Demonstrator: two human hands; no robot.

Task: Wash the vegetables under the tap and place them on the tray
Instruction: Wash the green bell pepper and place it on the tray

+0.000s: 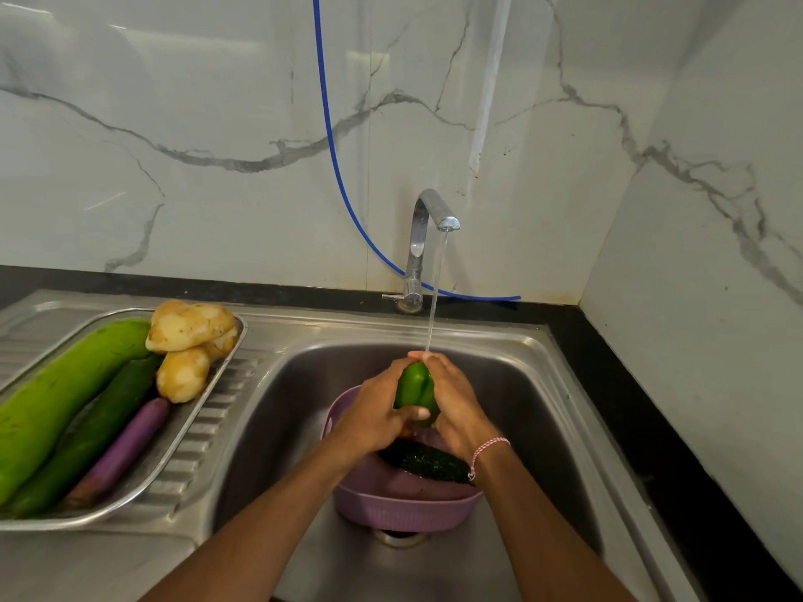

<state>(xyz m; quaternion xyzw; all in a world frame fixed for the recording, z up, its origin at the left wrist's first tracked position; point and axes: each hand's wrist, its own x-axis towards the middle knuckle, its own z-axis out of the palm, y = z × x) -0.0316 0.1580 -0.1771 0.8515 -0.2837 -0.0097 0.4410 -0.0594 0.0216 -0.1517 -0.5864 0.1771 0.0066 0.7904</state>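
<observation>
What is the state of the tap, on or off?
On. A thin stream of water falls from the tap to the green vegetable that the left hand and right hand hold.

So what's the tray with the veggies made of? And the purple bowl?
Tray: looks like stainless steel, silver and shiny, with bright reflections along its rim.
Purple bowl: probably plastic, with a dull finish, an even colour and fine moulded ribs on its wall.

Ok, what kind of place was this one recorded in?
Most likely a home kitchen: a stainless steel sink with a running chrome tap, white marble-look wall panels, and a rectangular steel tray of vegetables beside the basin.
</observation>
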